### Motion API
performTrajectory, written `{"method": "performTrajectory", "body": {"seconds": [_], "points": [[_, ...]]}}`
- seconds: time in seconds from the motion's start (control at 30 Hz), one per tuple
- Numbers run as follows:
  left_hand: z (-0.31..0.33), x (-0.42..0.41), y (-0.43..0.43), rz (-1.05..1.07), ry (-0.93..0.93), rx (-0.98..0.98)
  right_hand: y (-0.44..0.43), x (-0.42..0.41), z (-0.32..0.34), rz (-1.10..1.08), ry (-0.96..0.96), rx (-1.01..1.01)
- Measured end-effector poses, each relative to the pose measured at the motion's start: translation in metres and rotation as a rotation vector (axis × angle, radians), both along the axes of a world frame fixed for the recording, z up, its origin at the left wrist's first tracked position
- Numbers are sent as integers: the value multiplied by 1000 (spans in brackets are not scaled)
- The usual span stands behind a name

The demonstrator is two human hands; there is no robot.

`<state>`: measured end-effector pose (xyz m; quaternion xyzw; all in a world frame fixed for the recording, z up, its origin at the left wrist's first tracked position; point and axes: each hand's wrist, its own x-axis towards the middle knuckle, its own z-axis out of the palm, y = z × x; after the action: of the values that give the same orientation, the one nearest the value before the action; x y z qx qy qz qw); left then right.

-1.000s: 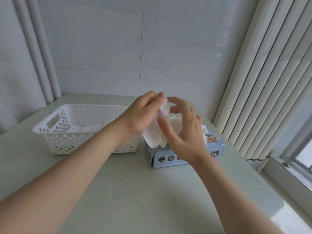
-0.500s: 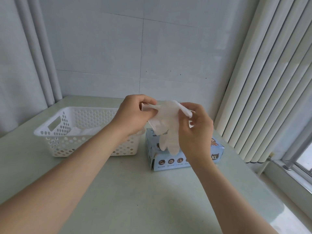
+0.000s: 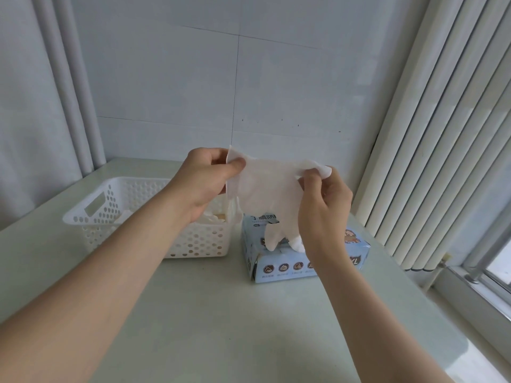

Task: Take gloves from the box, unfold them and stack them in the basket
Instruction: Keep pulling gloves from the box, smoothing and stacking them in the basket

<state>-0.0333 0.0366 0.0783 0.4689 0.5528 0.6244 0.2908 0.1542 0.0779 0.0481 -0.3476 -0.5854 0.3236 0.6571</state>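
Both hands, left and right, pinch the glove cuff, fingers hanging; basket lies below-left, nearer the left.

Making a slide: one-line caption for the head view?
The left hand and right hand pinch a white glove, spread above the box beside the basket.

Both your bare forearms reach forward and angle in toward each other, bringing the hands close together at nearly the same height. Your left hand pinches one upper corner of the glove between the thumb and curled fingers, thumb side up. Your right hand sits just to the right of it and slightly lower. It pinches the opposite upper corner with thumb and forefinger, its back toward you and the other fingers curled in.
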Motion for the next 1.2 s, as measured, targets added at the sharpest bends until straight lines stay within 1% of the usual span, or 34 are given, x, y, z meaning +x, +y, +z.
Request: {"method": "performTrajectory", "body": {"seconds": [0.1,0.17,0.27,0.37,0.47,0.53,0.6,0.7,0.8,0.97,1.07,1.13,1.2], "points": [[7,0,-1,25,-80,53,1,-9,13,-49,-37,-3],[13,-1,-3,50,-118,107,6,-16,23,-84,-97,18],[16,-7,-3,100,-72,184,16,-28,36,-121,-174,70],[16,-13,-5,140,12,245,27,-40,46,-143,-249,62],[18,-31,-6,162,16,243,37,-54,52,-90,-394,50],[19,-46,-6,206,67,164,45,-64,52,-42,-567,19],[15,-62,-7,234,175,76,50,-75,47,0,-730,-13],[6,-86,-12,246,278,-54,54,-97,33,65,-878,3],[-5,-108,-19,224,351,-199,59,-123,21,85,-999,33],[-20,-140,-35,238,230,-388,63,-159,11,122,-1207,106],[-25,-152,-37,256,230,-448,61,-174,7,145,-1288,165],[-28,-157,-35,312,329,-507,61,-182,5,171,-1323,187],[-30,-158,-36,369,506,-606,58,-189,3,183,-1362,179]]}}
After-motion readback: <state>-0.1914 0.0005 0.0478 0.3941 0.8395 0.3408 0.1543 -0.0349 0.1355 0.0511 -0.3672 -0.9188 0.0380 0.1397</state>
